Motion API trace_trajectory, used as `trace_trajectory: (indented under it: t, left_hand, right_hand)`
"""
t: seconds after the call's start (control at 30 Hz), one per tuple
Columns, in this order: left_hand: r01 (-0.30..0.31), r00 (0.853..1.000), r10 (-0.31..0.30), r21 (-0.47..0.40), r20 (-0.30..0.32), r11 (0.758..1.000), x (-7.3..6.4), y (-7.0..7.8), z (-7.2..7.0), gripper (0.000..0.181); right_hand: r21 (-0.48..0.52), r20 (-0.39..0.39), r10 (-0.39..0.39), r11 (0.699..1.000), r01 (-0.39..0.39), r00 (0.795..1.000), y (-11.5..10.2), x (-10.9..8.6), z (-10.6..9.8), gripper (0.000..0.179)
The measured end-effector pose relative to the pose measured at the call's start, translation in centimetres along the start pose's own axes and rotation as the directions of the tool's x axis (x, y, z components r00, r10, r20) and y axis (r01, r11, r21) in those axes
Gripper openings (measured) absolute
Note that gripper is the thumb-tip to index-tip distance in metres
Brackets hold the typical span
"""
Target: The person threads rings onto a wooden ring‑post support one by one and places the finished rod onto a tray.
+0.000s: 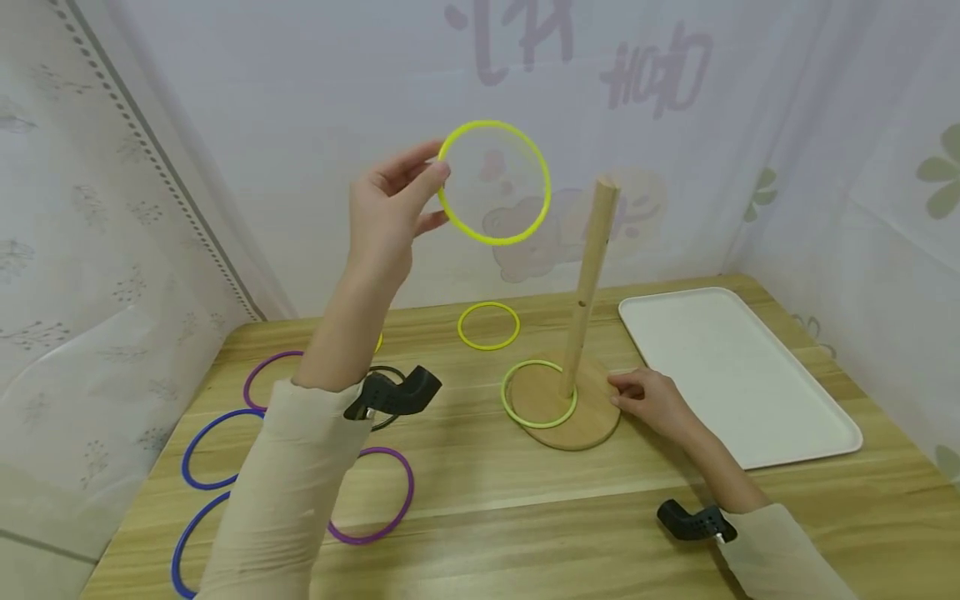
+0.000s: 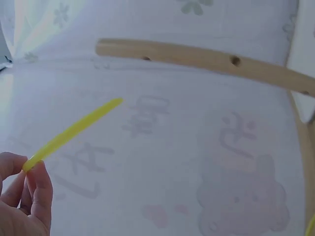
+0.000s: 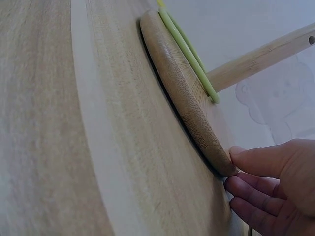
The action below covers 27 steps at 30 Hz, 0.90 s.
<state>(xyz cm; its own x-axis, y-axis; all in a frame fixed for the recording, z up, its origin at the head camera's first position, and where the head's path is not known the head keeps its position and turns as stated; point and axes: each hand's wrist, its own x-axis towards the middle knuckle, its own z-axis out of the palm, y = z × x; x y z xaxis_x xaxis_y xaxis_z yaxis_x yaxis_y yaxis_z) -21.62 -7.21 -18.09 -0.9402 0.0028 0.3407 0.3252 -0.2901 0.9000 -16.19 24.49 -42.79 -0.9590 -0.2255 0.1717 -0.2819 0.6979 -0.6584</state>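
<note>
My left hand (image 1: 386, 212) pinches a yellow ring (image 1: 550, 183) by its left side, thumb in front and fingers behind. The ring is raised well above the table, left of the top of a wooden post (image 1: 588, 283); the left wrist view shows it nearly edge-on. The post stands on a round wooden base (image 1: 596, 417). A light green ring (image 1: 540, 427) lies on that base around the post's foot, overhanging the left edge. At the base's right rim, my right hand (image 1: 652, 404) grips the edge, with the thumb (image 3: 261, 160) on top and fingers at the side.
A white tray (image 1: 738, 375) lies right of the stand. Another yellow ring (image 1: 489, 348) is behind it on the table. To the left lie purple rings (image 1: 411, 487), blue rings (image 1: 187, 450) and a black ring (image 1: 390, 369), partly hidden by my left arm. Curtains hang behind.
</note>
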Motion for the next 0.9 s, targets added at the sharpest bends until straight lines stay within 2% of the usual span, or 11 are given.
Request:
trace_trajectory:
  t: [0.17,0.37,0.57,0.9]
  left_hand:
    - [0.009,0.999,-0.006,-0.080,0.032,0.997,-0.3,1.7,1.8,0.023]
    - [0.049,0.996,-0.039,-0.138,0.076,0.989,-0.5,2.0,3.3,0.022]
    - [0.115,0.989,-0.099,-0.157,0.107,0.981,-0.5,0.9,4.0,0.021]
    - [0.160,0.980,-0.148,-0.086,0.136,0.983,-0.7,-1.8,3.7,0.023]
  right_hand:
    - [-0.007,-0.003,0.002,1.000,-0.002,1.000,0.0,-0.1,0.1,0.030]
    - [-0.003,-0.006,0.010,1.000,-0.010,1.000,-0.2,-0.3,0.1,0.030]
    - [-0.003,-0.006,0.009,1.000,-0.009,1.000,0.0,-0.3,0.3,0.031]
    - [0.005,-0.017,0.009,1.000,-0.009,1.000,0.0,-0.4,0.3,0.030]
